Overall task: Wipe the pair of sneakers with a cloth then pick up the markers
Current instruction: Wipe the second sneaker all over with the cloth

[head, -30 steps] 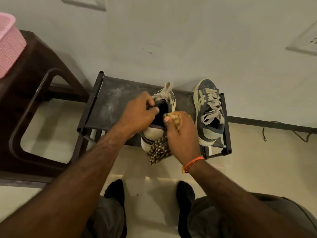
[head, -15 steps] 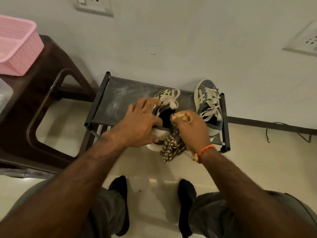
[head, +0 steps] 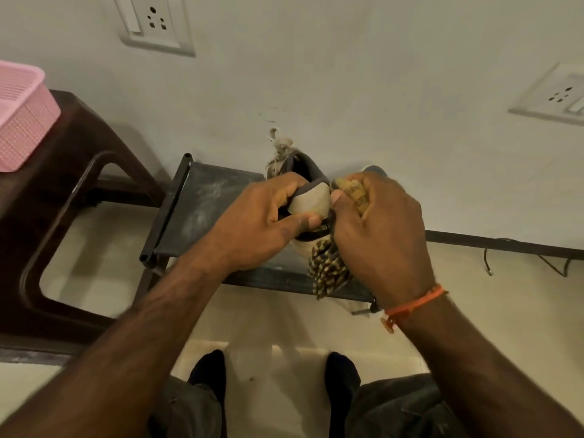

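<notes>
My left hand (head: 265,222) grips a dark sneaker (head: 308,188) by its beige heel, holding it above the black shoe rack (head: 202,200) with its laces toward the wall. My right hand (head: 379,226) holds a checkered yellow-brown cloth (head: 327,267) against the sneaker's right side; the cloth's loose end hangs below. The second sneaker (head: 373,169) is almost hidden behind my right hand, only its toe showing. No markers are in view.
A dark brown plastic stool (head: 72,172) stands at the left with a pink basket (head: 22,115) on it. The wall carries two socket plates (head: 155,23). A cable (head: 524,260) lies on the floor at the right. My socked feet (head: 208,368) are below.
The sneaker has been lifted off the rack and tipped heel toward me. Both hands rose with it, and my right hand now covers the second sneaker.
</notes>
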